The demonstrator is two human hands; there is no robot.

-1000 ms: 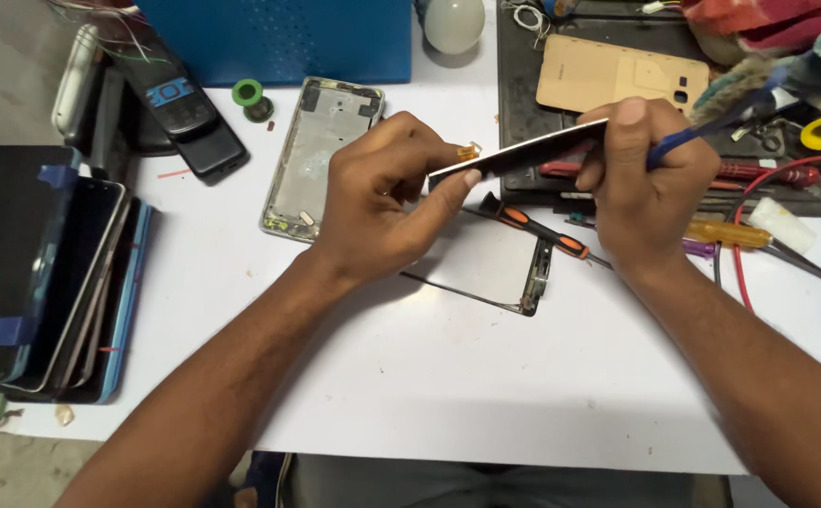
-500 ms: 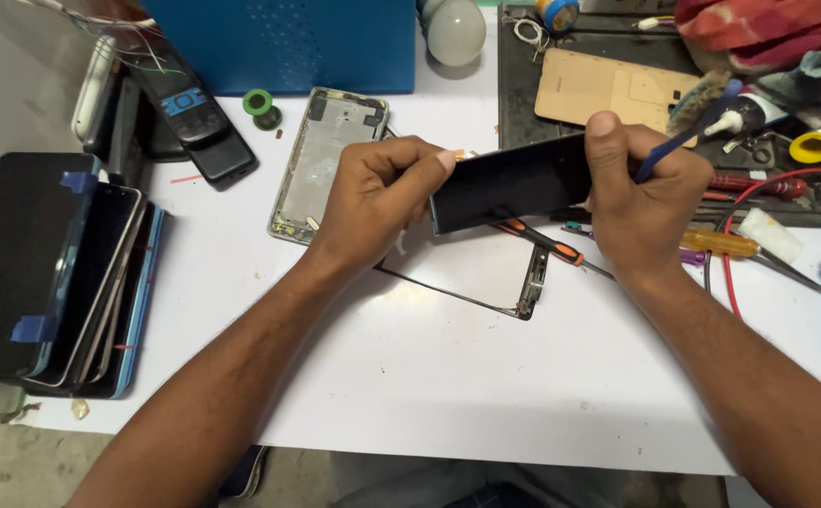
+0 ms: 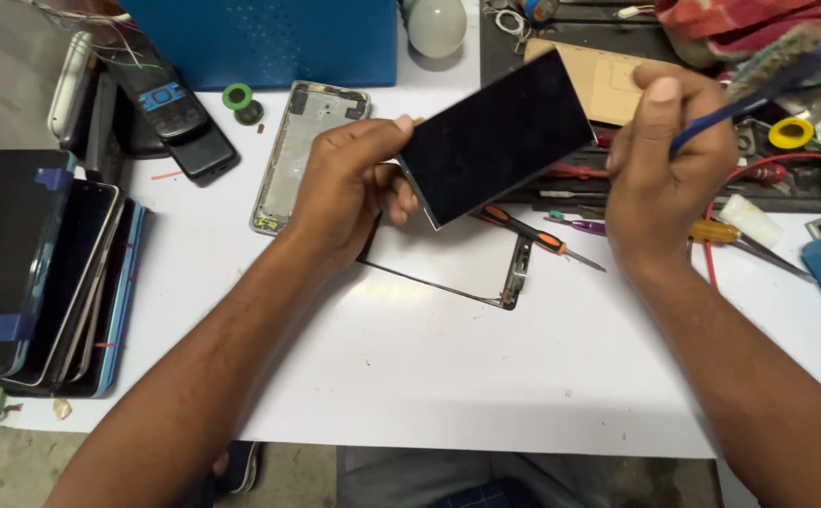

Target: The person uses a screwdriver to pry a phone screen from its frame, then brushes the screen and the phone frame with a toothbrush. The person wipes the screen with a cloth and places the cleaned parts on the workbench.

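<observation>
Two hands [image 3: 354, 188] [image 3: 669, 160], one dark phone [image 3: 495, 136]

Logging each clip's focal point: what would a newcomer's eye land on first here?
First, the dark phone screen held up at centre between the left hand and the right hand, which also grips a blue-handled tool. Below it a thin frame lies on the white table; a stack of phones fills the left edge.

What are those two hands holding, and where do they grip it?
Left hand grips the dark phone screen by its lower-left end; right hand holds a blue-handled tool.
</observation>
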